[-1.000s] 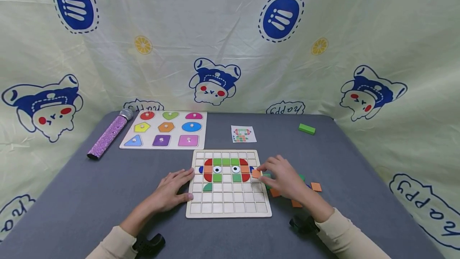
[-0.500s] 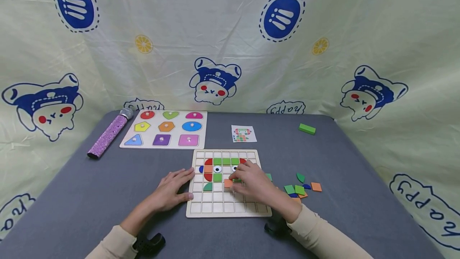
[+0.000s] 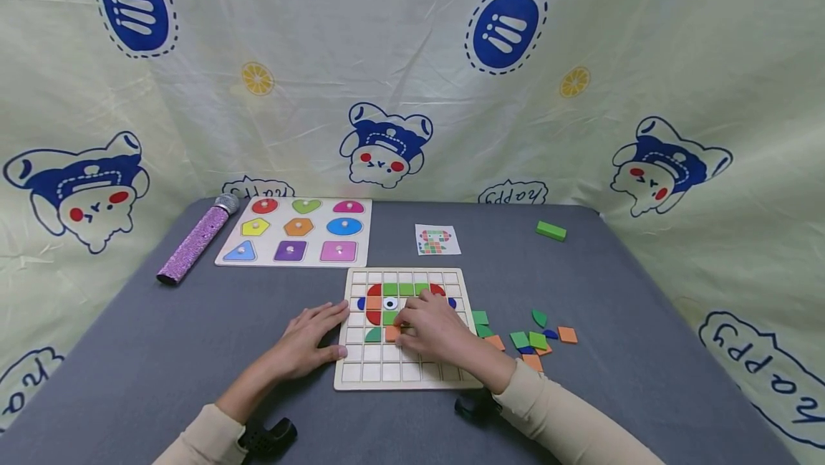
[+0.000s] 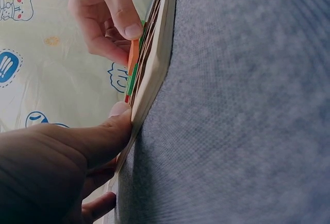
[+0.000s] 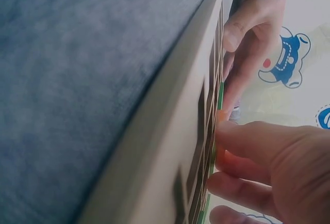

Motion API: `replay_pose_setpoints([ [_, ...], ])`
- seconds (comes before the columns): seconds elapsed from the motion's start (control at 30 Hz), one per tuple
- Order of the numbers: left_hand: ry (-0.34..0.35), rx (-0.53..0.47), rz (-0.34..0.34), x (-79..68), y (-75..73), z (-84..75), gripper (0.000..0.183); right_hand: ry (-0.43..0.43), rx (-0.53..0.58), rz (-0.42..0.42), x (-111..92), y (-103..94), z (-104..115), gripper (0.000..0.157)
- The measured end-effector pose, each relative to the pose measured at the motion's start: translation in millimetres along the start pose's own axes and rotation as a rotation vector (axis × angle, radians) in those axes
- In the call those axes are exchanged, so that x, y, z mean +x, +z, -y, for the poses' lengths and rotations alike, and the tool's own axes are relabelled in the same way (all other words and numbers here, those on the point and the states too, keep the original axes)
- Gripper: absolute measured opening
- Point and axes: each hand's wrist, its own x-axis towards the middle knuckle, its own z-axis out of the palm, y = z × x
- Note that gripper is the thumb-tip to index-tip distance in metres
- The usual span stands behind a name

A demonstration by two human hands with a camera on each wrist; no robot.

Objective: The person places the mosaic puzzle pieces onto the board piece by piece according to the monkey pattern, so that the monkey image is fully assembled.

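Note:
A wooden grid board (image 3: 402,385) lies on the table with coloured tiles forming a face-like pattern. My right hand (image 3: 433,329) pinches an orange square tile (image 3: 392,334) between thumb and fingers. The tile is over the row below the pattern, right of a green quarter-round tile (image 3: 373,336). In the left wrist view, the orange tile (image 4: 133,53) stands on edge-on view at the board's surface. My left hand (image 3: 309,343) rests against the board's left edge, thumb and fingertips touching the rim. The right hand hides part of the pattern.
Loose green, orange and blue tiles (image 3: 531,341) lie right of the board. Behind it are a small pattern card (image 3: 455,241), a shape puzzle board (image 3: 271,259), a glittery microphone (image 3: 200,239) and a green block (image 3: 551,231).
My right hand has carried the orange tile left from the board's right edge to the row below the pattern, uncovering the loose tiles. The left hand has stayed in place.

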Motion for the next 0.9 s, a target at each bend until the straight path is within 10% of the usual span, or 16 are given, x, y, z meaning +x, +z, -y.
replay_pose_setpoints([
  [0.9, 0.010, -0.001, -0.008, 0.5, 1.2, 1.7, 0.065, 0.002, 0.015, -0.028, -4.4, -2.3, -5.4, 0.016],
])
